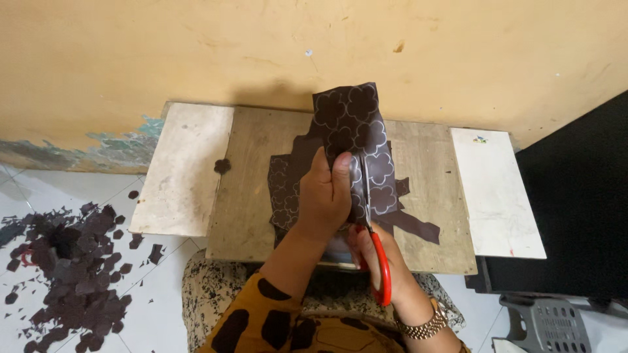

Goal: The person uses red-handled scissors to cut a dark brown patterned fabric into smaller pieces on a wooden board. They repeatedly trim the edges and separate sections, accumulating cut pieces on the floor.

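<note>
We see a yellow wall (196, 46) with a low wooden counter (261, 216) set against it, a pale board (183, 170) at its left edge and another pale board (494, 189) at its right edge. The left hand (325, 196) grips a piece of dark fabric (350, 121) marked with white flower outlines, holding it up above the middle of the counter, thumb pressed to its face. The right hand (379, 252), with a gold watch (425, 325) on its wrist, is clenched in the red handles of a pair of scissors (369, 222), whose blades stand along the fabric. More dark fabric pieces (405, 222) lie on the counter beneath. One cut flower shape (222, 166) rests near the counter's left edge. On the white floor (163, 287) past the left edge lies a heap of dark scraps (72, 261).
</note>
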Demonstrator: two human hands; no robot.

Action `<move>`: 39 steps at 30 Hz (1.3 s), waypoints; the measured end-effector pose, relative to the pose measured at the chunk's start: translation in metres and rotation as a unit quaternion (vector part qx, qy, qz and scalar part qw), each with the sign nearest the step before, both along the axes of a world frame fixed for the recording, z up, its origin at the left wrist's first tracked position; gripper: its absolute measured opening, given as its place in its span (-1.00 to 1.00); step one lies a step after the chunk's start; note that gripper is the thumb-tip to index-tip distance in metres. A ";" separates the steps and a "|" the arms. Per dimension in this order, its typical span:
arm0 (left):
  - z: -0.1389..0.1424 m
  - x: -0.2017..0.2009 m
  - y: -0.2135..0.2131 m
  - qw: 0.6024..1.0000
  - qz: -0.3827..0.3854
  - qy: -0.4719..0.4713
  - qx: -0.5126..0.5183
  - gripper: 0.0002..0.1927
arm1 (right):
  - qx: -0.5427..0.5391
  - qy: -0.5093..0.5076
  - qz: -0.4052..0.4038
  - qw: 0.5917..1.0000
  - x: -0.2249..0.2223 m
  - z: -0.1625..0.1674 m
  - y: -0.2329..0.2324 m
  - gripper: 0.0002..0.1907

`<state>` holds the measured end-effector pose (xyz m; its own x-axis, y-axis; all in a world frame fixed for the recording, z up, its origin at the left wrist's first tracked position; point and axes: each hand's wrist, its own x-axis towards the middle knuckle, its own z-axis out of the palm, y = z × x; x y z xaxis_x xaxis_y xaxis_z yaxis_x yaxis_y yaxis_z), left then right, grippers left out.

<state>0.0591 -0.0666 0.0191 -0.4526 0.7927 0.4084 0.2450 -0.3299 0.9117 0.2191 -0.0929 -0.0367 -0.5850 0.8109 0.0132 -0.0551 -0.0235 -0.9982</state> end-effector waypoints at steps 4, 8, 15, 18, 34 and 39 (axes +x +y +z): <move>-0.001 0.004 -0.001 0.998 0.037 0.016 0.039 -0.69 | -0.006 0.017 0.000 1.000 0.000 -0.003 -0.002 -0.55; -0.001 0.001 -0.001 0.998 0.040 0.024 0.040 -0.70 | -0.027 0.011 -0.006 1.000 0.000 -0.005 0.001 -0.56; -0.002 0.002 -0.001 0.999 0.014 0.028 0.006 -0.69 | -0.019 -0.058 0.037 0.997 0.007 0.014 0.004 -0.78; -0.003 0.006 -0.001 1.000 0.017 0.018 0.010 -0.67 | -0.039 -0.096 0.020 0.994 0.005 0.021 0.004 -0.80; 0.000 0.002 0.003 0.999 0.025 -0.034 -0.006 -0.69 | 0.009 -0.020 0.059 0.998 0.002 0.016 0.004 -0.39; 0.003 0.002 0.003 0.999 0.037 -0.001 0.001 -0.67 | 0.015 -0.038 0.030 0.999 0.001 0.015 0.001 -0.32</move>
<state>0.0613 -0.0641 0.0219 -0.5118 0.7560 0.4082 0.2666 -0.3119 0.9119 0.2199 -0.0914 -0.0214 -0.6333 0.7739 -0.0081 0.0207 0.0064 -0.9998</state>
